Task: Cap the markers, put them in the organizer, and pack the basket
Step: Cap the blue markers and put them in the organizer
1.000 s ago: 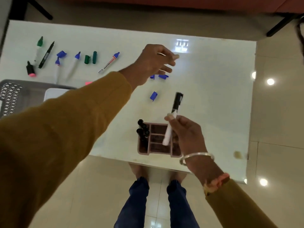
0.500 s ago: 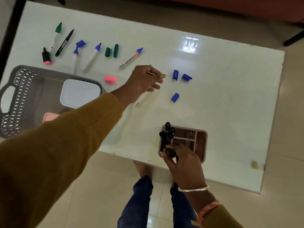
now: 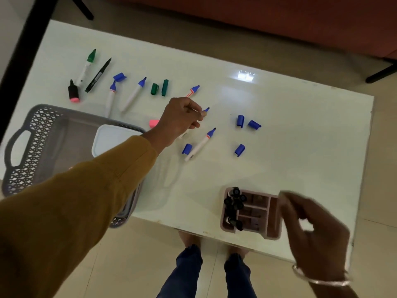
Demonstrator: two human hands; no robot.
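I see only black markers (image 3: 235, 201) in the organizer (image 3: 268, 234), at the counter's near edge. Left hand (image 3: 182, 120) pinches an uncapped blue marker (image 3: 206, 109); right hand (image 3: 311, 229) too blurred to judge. Basket (image 3: 38, 134) not yet packed.

No lettering can be read. Dark print is borne by the white marker (image 3: 200, 144) lying beyond the organizer (image 3: 270, 235), but it is blurred past reading.

Light: dim, diffuse, from overhead. Glare: one bright rectangular patch lay on the glossy white table (image 3: 300, 160), far side. Shadows: faint and soft under the left sleeve (image 3: 86, 201). Blur: right hand (image 3: 311, 229) was motion-smeared; far markers (image 3: 133, 95) were sharp. Distortion: table edges bowed; corners darkened.
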